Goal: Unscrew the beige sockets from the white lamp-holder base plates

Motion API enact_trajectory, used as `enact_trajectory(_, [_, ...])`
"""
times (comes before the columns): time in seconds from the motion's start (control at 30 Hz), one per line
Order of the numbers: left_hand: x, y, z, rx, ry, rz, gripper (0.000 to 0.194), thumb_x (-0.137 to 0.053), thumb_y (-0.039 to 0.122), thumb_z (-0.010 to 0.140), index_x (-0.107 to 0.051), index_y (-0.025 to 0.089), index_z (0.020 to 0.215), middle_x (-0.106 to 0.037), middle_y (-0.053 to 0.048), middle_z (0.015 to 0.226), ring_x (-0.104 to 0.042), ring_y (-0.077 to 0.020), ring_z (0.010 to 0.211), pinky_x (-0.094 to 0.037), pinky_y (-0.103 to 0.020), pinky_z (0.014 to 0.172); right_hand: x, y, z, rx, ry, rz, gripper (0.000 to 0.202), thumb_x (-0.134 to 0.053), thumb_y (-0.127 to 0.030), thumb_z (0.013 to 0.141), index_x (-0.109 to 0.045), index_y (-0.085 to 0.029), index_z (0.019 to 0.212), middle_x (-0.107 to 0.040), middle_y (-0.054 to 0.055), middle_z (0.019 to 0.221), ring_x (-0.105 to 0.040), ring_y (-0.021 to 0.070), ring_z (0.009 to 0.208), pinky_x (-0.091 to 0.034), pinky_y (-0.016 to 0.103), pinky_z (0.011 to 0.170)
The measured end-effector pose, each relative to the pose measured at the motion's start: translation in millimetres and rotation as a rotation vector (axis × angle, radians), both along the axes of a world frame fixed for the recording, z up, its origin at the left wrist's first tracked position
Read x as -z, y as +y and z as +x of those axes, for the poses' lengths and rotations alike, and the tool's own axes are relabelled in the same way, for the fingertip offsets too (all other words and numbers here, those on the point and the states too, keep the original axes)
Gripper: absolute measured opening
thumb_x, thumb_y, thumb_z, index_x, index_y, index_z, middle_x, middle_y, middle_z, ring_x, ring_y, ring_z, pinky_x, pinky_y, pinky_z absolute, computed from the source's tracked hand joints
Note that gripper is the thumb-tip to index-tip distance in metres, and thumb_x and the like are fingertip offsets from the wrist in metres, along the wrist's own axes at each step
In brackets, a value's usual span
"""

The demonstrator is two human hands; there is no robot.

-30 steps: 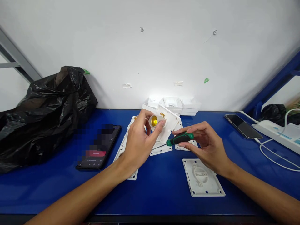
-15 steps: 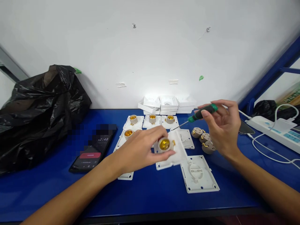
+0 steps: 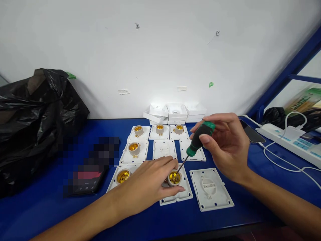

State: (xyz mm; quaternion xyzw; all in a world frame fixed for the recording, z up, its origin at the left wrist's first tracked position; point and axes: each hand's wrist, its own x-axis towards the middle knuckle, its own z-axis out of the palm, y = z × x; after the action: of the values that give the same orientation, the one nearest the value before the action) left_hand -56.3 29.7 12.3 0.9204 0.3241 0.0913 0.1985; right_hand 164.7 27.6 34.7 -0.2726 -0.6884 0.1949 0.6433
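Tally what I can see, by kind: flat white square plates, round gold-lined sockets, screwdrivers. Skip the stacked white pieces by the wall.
Flat white square plastic plates: 9
Round beige gold-lined sockets: 6
Green-and-black-handled screwdriver: 1
Total visible: 16

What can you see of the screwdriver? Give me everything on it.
The screwdriver has a chunky handle, black with green at both ends, plastic or rubber by its look, and a thin, dark, metal-looking shaft. It stands tilted, tip down and to the left, with the right hand gripping the handle between thumb and fingers. The tip reaches into the gold-coloured inside of a round socket; its shape, and whether it sits in a screw, cannot be made out.
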Motion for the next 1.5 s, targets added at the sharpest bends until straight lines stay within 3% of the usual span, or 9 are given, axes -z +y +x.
enact_trajectory(0.2, [15.6, -6.6, 0.7, -0.005, -0.055, 0.068, 0.029, -0.072, 0.042, 0.096, -0.056, 0.019, 0.103, -0.064, -0.003, 0.103, -0.066, -0.0260, 0.091, -0.049, -0.036, 0.073, 13.9, -6.8, -6.9, -0.021, -0.102, 0.115, 0.046, -0.077, -0.008, 0.085, -0.065, -0.026, 0.125, -0.070, 0.003, 0.100, -0.074, 0.0210, 0.089, -0.065, 0.038, 0.072])
enact_trajectory(0.37, [18.1, -6.3, 0.9, 0.008, -0.086, 0.066, 0.030, -0.074, 0.041, 0.095, -0.058, 0.019, 0.106, -0.065, -0.004, 0.102, -0.066, -0.0271, 0.093, -0.053, -0.038, 0.074, 18.5, -11.1, -4.7, -0.010, -0.127, 0.192, 0.055, -0.083, -0.008, 0.080, -0.064, -0.024, 0.130, -0.071, 0.005, 0.100, -0.075, 0.0231, 0.089, -0.064, 0.040, 0.069])
enact_trajectory(0.53, [18.5, -5.3, 0.6, -0.003, -0.100, 0.079, 0.029, -0.076, 0.039, 0.094, -0.058, 0.018, 0.102, -0.066, -0.004, 0.100, -0.067, -0.0266, 0.090, -0.053, -0.038, 0.071, 21.9, -8.3, -7.9, -0.052, -0.090, 0.168, 0.050, -0.078, -0.010, 0.086, -0.063, -0.026, 0.131, -0.071, 0.004, 0.099, -0.075, 0.0221, 0.089, -0.066, 0.038, 0.067])
enact_trajectory(0.73, [20.2, -5.4, -0.2, 0.017, -0.119, 0.087, 0.031, -0.076, 0.041, 0.093, -0.057, 0.019, 0.105, -0.066, -0.003, 0.102, -0.067, -0.0264, 0.088, -0.054, -0.040, 0.071, 21.5, -8.1, -8.3, -0.065, -0.053, 0.118, 0.051, -0.079, -0.006, 0.083, -0.065, -0.026, 0.128, -0.069, 0.004, 0.099, -0.074, 0.0229, 0.090, -0.066, 0.040, 0.067])
enact_trajectory(0.93, [17.9, -6.5, -0.2, 0.008, -0.106, 0.081, 0.032, -0.077, 0.042, 0.093, -0.058, 0.019, 0.104, -0.066, -0.004, 0.103, -0.067, -0.0275, 0.090, -0.054, -0.040, 0.071, 12.5, -12.4, -1.8, -0.218, -0.184, 0.030, 0.051, -0.069, -0.001, 0.090, -0.060, -0.024, 0.135, -0.072, 0.007, 0.111, -0.073, 0.0239, 0.104, -0.066, 0.041, 0.082])
enact_trajectory(1.1, [17.9, -5.2, -0.2, 0.006, -0.106, 0.053, 0.031, -0.077, 0.041, 0.092, -0.059, 0.019, 0.105, -0.067, -0.004, 0.105, -0.068, -0.0260, 0.090, -0.055, -0.039, 0.071, 7.4, -14.8, 5.1, -0.241, -0.277, -0.045, 0.050, -0.060, -0.003, 0.096, -0.055, -0.026, 0.140, -0.071, 0.009, 0.122, -0.071, 0.0243, 0.113, -0.065, 0.042, 0.087])
enact_trajectory(1.23, [20.0, -4.8, -0.7, 0.006, -0.112, 0.043, 0.031, -0.076, 0.042, 0.093, -0.061, 0.019, 0.107, -0.068, -0.006, 0.107, -0.069, -0.0275, 0.094, -0.057, -0.041, 0.076, 8.8, -15.2, 8.3, -0.238, -0.341, -0.062, 0.057, -0.064, -0.002, 0.092, -0.055, -0.028, 0.142, -0.072, 0.010, 0.124, -0.070, 0.0278, 0.117, -0.066, 0.046, 0.087])
enact_trajectory(1.4, [19.3, -4.7, -0.8, 0.008, -0.127, -0.036, 0.035, -0.076, 0.040, 0.094, -0.060, 0.019, 0.117, -0.068, -0.007, 0.114, -0.069, -0.0293, 0.102, -0.057, -0.045, 0.088, 12.9, -17.4, 5.0, -0.183, -0.389, -0.001, 0.070, -0.070, 0.000, 0.086, -0.053, -0.029, 0.147, -0.075, 0.009, 0.119, -0.072, 0.0282, 0.106, -0.066, 0.047, 0.079])
enact_trajectory(1.5, [16.7, -3.9, 0.0, 0.010, -0.114, -0.049, 0.036, -0.077, 0.040, 0.093, -0.061, 0.020, 0.117, -0.069, -0.006, 0.111, -0.069, -0.0281, 0.100, -0.057, -0.043, 0.085, 8.7, -20.9, 1.3, -0.135, -0.393, 0.060, 0.074, -0.078, -0.001, 0.081, -0.055, -0.028, 0.146, -0.077, 0.006, 0.108, -0.073, 0.0253, 0.091, -0.065, 0.044, 0.075])
